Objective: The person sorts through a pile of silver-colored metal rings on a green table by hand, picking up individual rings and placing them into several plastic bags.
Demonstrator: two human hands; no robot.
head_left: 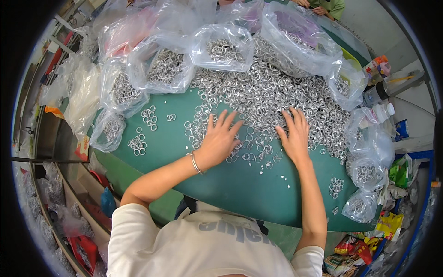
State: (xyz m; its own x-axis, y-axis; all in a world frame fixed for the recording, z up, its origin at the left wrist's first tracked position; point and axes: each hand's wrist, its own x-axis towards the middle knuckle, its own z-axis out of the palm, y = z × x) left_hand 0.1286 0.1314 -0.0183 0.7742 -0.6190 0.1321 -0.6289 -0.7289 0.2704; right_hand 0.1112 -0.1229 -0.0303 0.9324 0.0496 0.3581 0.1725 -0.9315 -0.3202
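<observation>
A broad heap of silver metal rings (272,94) covers the far middle and right of the green table (221,180). My left hand (218,142) lies on the heap's near-left edge, fingers spread and palm down, holding nothing that I can see. A bracelet circles that wrist. To its right, my right hand (295,139) touches the near side of the heap with its fingers stretched forward and the thumb apart. Loose rings (258,144) lie thinly scattered between the two hands, with small white bits just nearer to me.
Clear plastic bags of rings (167,67) line the far side, another bag (109,130) standing far left. Small ring clusters lie left (149,117) and right (336,187). A white-capped bottle (382,112) stands right. Shelves (69,194) flank the left. Another person's hands (318,10) show at the top.
</observation>
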